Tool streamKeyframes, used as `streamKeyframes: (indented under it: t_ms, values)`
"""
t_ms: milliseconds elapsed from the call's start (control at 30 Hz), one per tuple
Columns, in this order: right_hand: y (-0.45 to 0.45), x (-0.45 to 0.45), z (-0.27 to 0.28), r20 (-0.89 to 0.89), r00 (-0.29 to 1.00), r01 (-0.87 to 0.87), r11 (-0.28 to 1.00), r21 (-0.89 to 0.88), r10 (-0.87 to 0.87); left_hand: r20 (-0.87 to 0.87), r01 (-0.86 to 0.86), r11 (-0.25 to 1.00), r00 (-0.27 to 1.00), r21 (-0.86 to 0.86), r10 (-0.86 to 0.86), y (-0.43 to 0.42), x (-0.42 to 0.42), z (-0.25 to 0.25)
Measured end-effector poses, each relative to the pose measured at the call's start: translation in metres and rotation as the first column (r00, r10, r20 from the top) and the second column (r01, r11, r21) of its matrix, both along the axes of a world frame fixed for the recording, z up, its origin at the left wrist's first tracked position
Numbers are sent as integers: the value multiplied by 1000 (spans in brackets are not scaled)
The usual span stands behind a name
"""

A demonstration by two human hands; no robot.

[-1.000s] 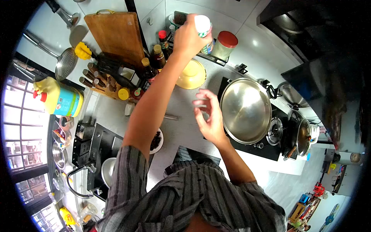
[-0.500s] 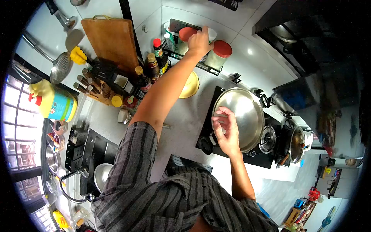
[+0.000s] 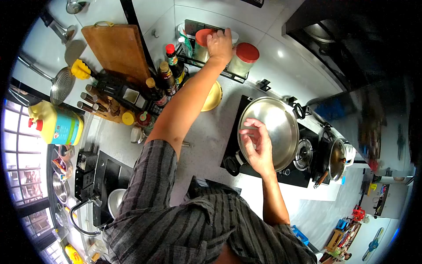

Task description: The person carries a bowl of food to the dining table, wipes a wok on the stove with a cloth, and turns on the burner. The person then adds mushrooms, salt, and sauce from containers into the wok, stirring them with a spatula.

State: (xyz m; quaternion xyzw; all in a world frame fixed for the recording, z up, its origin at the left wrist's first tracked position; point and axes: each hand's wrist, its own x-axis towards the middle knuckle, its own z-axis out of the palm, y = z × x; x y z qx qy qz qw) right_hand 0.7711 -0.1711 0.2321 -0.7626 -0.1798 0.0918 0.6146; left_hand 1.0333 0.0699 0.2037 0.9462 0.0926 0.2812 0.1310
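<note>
My left hand (image 3: 220, 46) reaches over the rack (image 3: 236, 77) at the back wall, between a red-lidded jar (image 3: 205, 38) and a white-lidded container (image 3: 234, 37). Its fingers touch or nearly touch the red lid; whether they grip anything is hidden. Just right of this hand is another red-lidded jar (image 3: 244, 60). My right hand (image 3: 258, 147) hovers above the large steel pan (image 3: 279, 125) on the stove, its fingers loosely curled and apart, holding nothing. A yellow bowl (image 3: 212, 97) is partly covered by my left forearm.
Sauce bottles (image 3: 168, 77), a knife block (image 3: 105, 105) and a wooden cutting board (image 3: 118, 55) stand at the left. Nearer me are the sink (image 3: 105, 176) and faucet (image 3: 81, 226). A lidded wok (image 3: 336, 160) sits at the right, beneath the dark hood (image 3: 351, 105).
My left hand has lowered the white-lidded container into the rack, where it now stands beside the jars. My right hand has moved right, over the pan. The view has shifted.
</note>
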Motion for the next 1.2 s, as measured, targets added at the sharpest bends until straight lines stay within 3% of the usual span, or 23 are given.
streamKeyframes:
  t_ms: [33, 133, 233, 300, 367, 467, 567, 833, 1200]
  values:
    - [0, 2, 1, 5, 1000, 2, 1000, 7, -2, 16, -9, 999, 1000, 47, 8, 1, 0, 1]
    - [-1, 3, 3, 7, 1000, 6, 1000, 27, -6, -87, 26, 1000, 996, -7, -26, 3, -7, 10]
    - [-3, 3, 5, 13, 1000, 18, 1000, 26, -18, -59, 62, 994, 996, -93, -68, 26, -27, 20]
    - [-5, 0, 9, 17, 999, 44, 999, 12, -44, -203, 45, 963, 974, -264, -101, 77, -24, 16]
    - [-8, -2, 5, 15, 999, 46, 999, 24, -47, -174, -62, 988, 984, -142, 37, 102, -16, -1]
    - [-6, -3, 3, -4, 999, 37, 999, 3, -37, -454, -62, 997, 891, -55, 30, 88, -25, 14]
    - [-3, -8, 8, -3, 999, 36, 999, -20, -36, -494, -80, 993, 862, 89, 114, 82, -18, 12]
    - [-11, -8, 7, -39, 996, 85, 996, -38, -86, -239, -64, 993, 970, -98, 39, 79, -7, -13]
    - [-9, -1, 7, -25, 998, 55, 997, -49, -56, -208, -175, 976, 967, -127, 146, 76, -5, -12]
